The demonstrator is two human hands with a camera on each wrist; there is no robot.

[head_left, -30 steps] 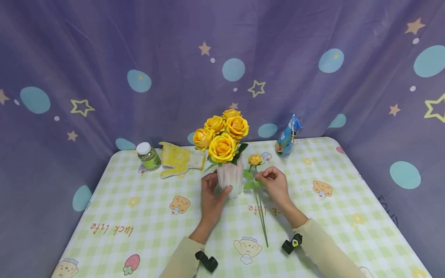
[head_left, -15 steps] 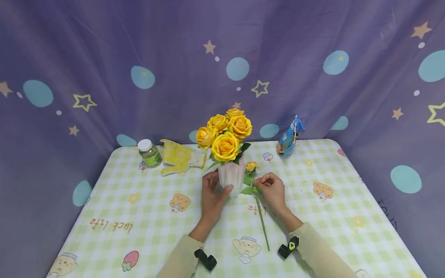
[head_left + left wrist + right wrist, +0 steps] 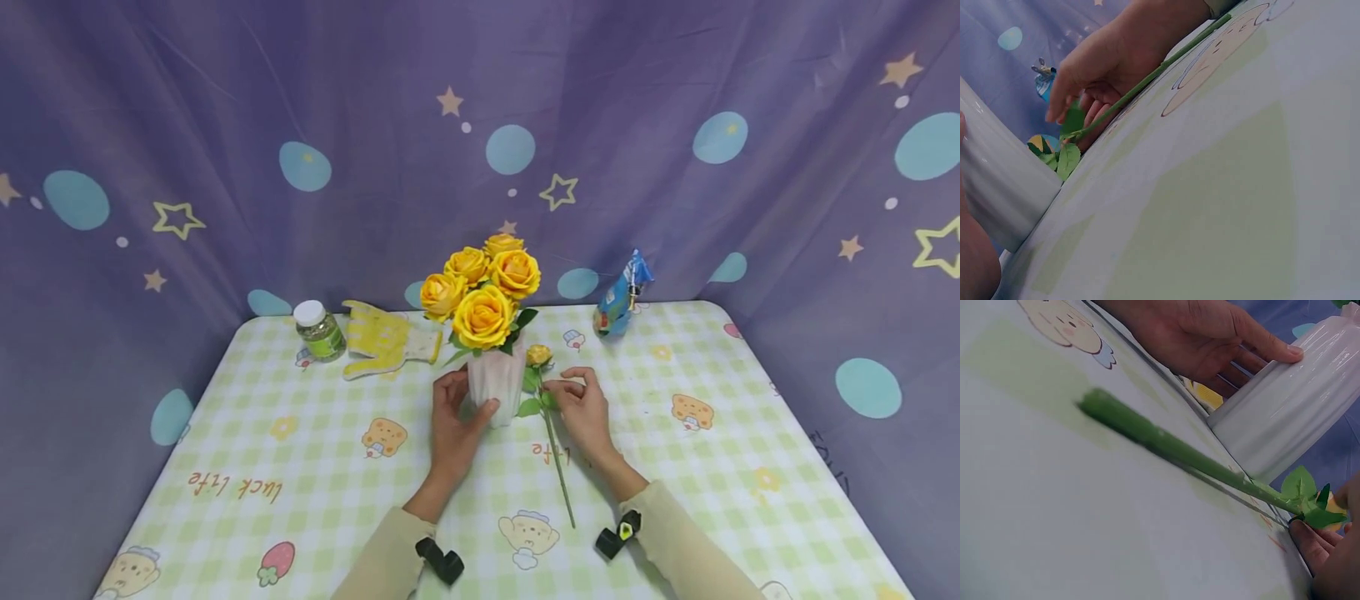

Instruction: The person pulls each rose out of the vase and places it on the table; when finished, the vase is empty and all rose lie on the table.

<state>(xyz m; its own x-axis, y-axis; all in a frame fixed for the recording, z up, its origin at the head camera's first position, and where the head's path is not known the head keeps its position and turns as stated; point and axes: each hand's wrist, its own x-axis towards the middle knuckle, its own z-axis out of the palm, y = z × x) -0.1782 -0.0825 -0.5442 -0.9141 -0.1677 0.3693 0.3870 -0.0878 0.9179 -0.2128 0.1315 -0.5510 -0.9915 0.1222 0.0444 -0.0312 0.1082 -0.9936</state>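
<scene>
- Gripping the white ribbed vase (image 3: 497, 385), our left hand (image 3: 454, 421) wraps its lower body: thumb on the front, fingers round the far-left side. Right-wrist view confirms fingers curled against the vase wall.
- Vase stands upright at table centre, four big yellow roses (image 3: 483, 283) packed in its mouth.
- Our right hand (image 3: 583, 410) pinches the single loose rose (image 3: 539, 356) by its stem (image 3: 558, 467), just below the leaves; thumb + fingertips closed on it.
- Loose rose: small yellow bud just right of the vase, near the rim; stem runs back toward us, lying low along the checked tablecloth (image 3: 675, 492). Can't tell if the lower end touches the cloth.
- Left-wrist view: stem (image 3: 1160, 72) crosses diagonally under our right hand, a leaf hanging near the vase base.
- Back left of table: white-capped jar (image 3: 319, 331), then a yellow glove (image 3: 382, 342) lying flat beside it.
- Back right: blue snack bag (image 3: 621, 297) against the purple star curtain (image 3: 480, 125).
</scene>
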